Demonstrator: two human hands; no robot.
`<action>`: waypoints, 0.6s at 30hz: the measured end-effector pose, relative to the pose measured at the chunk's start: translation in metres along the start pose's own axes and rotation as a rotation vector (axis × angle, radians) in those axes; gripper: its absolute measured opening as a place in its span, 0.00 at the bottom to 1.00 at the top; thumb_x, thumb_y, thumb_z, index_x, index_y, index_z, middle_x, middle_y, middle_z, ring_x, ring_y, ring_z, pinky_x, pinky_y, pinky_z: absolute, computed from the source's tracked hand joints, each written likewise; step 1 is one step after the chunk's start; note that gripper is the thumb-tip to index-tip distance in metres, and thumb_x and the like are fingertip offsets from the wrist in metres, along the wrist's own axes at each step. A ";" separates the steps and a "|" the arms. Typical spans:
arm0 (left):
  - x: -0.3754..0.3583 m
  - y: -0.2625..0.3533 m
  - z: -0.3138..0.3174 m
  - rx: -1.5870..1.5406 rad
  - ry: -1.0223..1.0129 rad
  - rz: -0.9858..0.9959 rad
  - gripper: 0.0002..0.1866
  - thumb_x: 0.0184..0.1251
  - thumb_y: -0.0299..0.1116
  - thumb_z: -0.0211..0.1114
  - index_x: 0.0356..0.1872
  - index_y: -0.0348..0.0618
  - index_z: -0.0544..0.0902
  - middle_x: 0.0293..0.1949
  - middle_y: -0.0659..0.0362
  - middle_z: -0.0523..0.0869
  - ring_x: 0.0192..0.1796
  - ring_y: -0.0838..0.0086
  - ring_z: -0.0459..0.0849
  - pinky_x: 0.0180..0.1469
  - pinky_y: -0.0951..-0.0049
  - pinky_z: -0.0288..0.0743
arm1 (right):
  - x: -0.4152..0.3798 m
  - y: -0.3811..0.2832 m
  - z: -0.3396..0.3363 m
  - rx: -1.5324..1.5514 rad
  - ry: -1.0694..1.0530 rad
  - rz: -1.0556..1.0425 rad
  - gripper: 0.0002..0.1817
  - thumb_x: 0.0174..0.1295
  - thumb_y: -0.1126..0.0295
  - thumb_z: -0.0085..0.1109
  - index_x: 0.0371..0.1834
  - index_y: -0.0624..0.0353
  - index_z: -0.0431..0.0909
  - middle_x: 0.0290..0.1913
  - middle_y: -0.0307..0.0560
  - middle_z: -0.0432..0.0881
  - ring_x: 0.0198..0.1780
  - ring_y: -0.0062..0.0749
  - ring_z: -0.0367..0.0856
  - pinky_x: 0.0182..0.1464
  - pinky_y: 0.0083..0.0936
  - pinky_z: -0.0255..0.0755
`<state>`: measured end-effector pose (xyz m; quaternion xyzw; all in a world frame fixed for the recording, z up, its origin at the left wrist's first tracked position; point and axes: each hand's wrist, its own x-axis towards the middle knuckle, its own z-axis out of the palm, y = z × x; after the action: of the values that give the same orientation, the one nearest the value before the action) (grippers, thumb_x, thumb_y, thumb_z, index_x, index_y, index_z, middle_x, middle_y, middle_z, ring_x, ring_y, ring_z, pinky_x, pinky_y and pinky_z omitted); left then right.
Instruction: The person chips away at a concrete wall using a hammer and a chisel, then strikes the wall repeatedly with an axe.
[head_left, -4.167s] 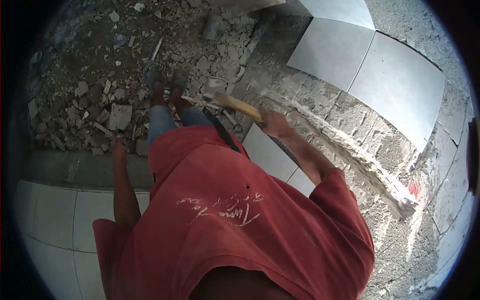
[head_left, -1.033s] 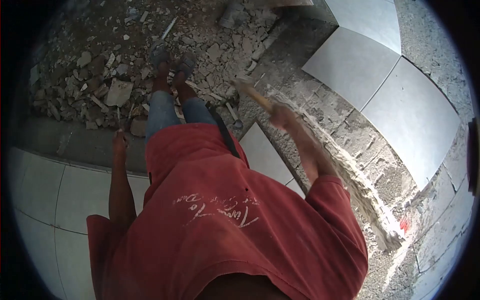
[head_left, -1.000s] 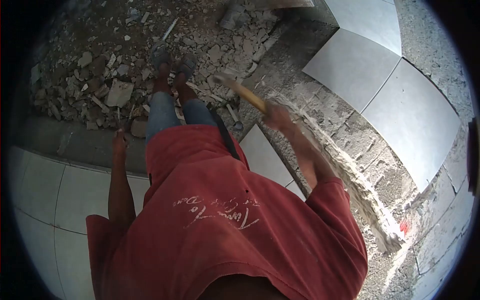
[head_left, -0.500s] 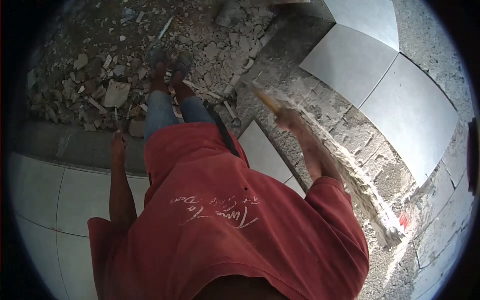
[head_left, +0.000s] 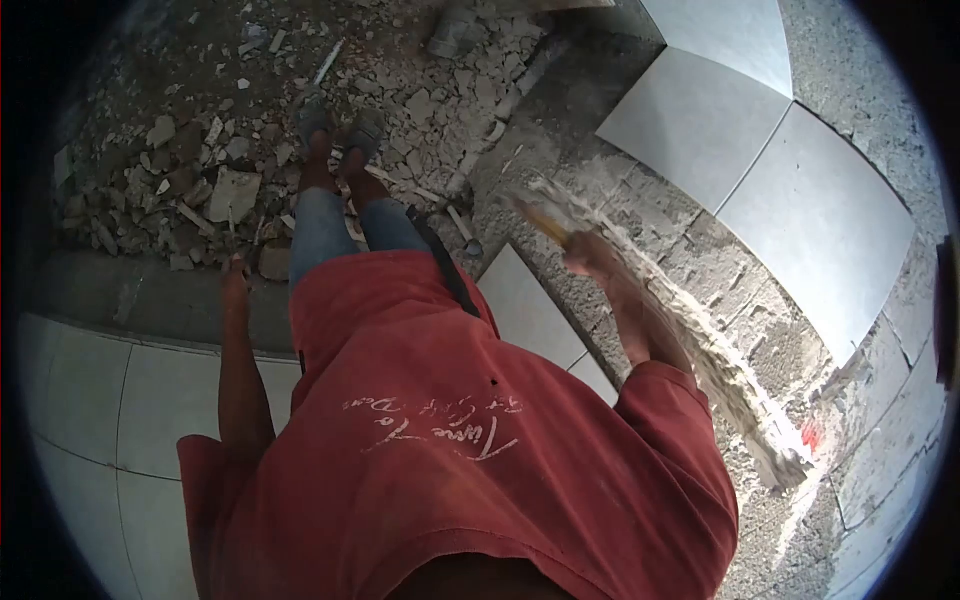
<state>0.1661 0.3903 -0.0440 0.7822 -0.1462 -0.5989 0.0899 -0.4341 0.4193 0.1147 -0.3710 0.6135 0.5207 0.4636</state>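
My right hand [head_left: 588, 253] is closed around the yellowish wooden handle [head_left: 546, 224] of a tool. Motion smears the tool's far end, so its head cannot be made out. Beneath it runs a rough, broken strip of wall masonry [head_left: 690, 310], with bare mortar beside it. My left hand [head_left: 236, 268] hangs low on the other side, fingers closed on a thin rod [head_left: 231, 222] that points towards the rubble. The rod's kind is too small to tell.
Broken rubble [head_left: 180, 215] covers the ground around my feet [head_left: 340, 128]. Large pale wall tiles [head_left: 820, 215] stand on the right. More tiles [head_left: 165, 410] lie at lower left, and a single tile [head_left: 525, 305] is beside my right hip.
My right hand has shifted slightly down and to the right with the wooden-handled tool. My left hand has barely moved.
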 end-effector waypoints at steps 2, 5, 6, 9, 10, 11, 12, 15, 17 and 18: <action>0.002 0.000 0.005 0.017 0.030 -0.015 0.12 0.66 0.42 0.50 0.36 0.44 0.72 0.21 0.66 0.67 0.18 0.82 0.61 0.21 0.78 0.55 | -0.018 -0.035 -0.005 0.088 0.198 -0.183 0.24 0.47 0.69 0.53 0.52 0.56 0.69 0.35 0.56 0.80 0.40 0.50 0.79 0.41 0.38 0.73; 0.005 -0.003 0.002 0.060 0.038 0.002 0.12 0.66 0.42 0.50 0.37 0.43 0.73 0.22 0.66 0.67 0.18 0.82 0.62 0.21 0.78 0.56 | -0.033 -0.072 -0.014 0.081 0.284 -0.366 0.24 0.48 0.70 0.53 0.52 0.54 0.69 0.34 0.57 0.80 0.39 0.50 0.79 0.43 0.39 0.72; 0.006 0.000 0.002 0.089 0.012 0.034 0.12 0.66 0.42 0.50 0.37 0.43 0.74 0.22 0.66 0.67 0.18 0.82 0.62 0.21 0.78 0.56 | -0.026 -0.059 -0.007 0.081 0.288 -0.364 0.24 0.48 0.70 0.53 0.52 0.54 0.69 0.34 0.57 0.80 0.39 0.50 0.79 0.43 0.39 0.72; -0.002 0.009 0.004 0.070 0.034 0.033 0.13 0.66 0.42 0.50 0.38 0.43 0.74 0.22 0.66 0.67 0.18 0.82 0.62 0.21 0.78 0.57 | -0.008 0.037 0.026 0.137 0.385 -0.359 0.25 0.47 0.73 0.50 0.53 0.54 0.70 0.33 0.57 0.80 0.36 0.47 0.80 0.37 0.35 0.73; -0.003 0.008 0.001 0.070 0.031 0.032 0.13 0.66 0.42 0.50 0.38 0.43 0.74 0.22 0.66 0.67 0.18 0.82 0.62 0.21 0.78 0.57 | -0.009 0.063 0.028 0.253 0.289 -0.306 0.25 0.46 0.74 0.49 0.54 0.56 0.70 0.33 0.57 0.80 0.34 0.45 0.81 0.35 0.33 0.73; -0.003 0.007 -0.001 0.050 0.020 0.031 0.13 0.66 0.42 0.50 0.34 0.44 0.74 0.21 0.66 0.66 0.18 0.82 0.62 0.20 0.77 0.56 | -0.004 0.065 0.033 0.247 0.294 -0.306 0.25 0.46 0.74 0.49 0.54 0.56 0.70 0.33 0.57 0.80 0.34 0.45 0.81 0.35 0.33 0.73; -0.002 0.006 -0.002 0.022 0.018 0.034 0.13 0.66 0.43 0.50 0.31 0.45 0.74 0.20 0.66 0.66 0.18 0.82 0.61 0.20 0.76 0.55 | 0.006 0.065 0.029 0.209 0.157 -0.044 0.26 0.46 0.74 0.49 0.54 0.58 0.70 0.34 0.58 0.80 0.34 0.45 0.81 0.34 0.32 0.73; 0.009 -0.010 -0.012 0.057 0.032 0.017 0.15 0.67 0.44 0.50 0.24 0.47 0.71 0.17 0.66 0.63 0.18 0.82 0.60 0.20 0.75 0.52 | -0.004 0.012 0.008 0.291 0.016 0.077 0.23 0.46 0.72 0.50 0.50 0.64 0.70 0.32 0.59 0.80 0.32 0.48 0.81 0.34 0.36 0.73; 0.004 -0.007 -0.009 0.068 0.036 -0.002 0.16 0.67 0.44 0.50 0.22 0.47 0.69 0.16 0.66 0.62 0.18 0.82 0.59 0.20 0.75 0.50 | -0.009 -0.021 -0.001 0.097 0.196 -0.186 0.18 0.47 0.71 0.51 0.45 0.61 0.71 0.32 0.57 0.80 0.34 0.50 0.80 0.36 0.40 0.73; 0.005 -0.004 -0.009 0.075 0.053 -0.013 0.17 0.67 0.44 0.50 0.20 0.48 0.67 0.15 0.66 0.62 0.17 0.82 0.58 0.20 0.74 0.49 | -0.020 -0.047 -0.010 0.074 0.354 -0.270 0.15 0.49 0.71 0.50 0.42 0.58 0.72 0.35 0.56 0.80 0.37 0.50 0.80 0.38 0.41 0.72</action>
<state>0.1763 0.3921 -0.0476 0.8016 -0.1610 -0.5726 0.0604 -0.3862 0.4006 0.1202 -0.5179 0.6488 0.3577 0.4276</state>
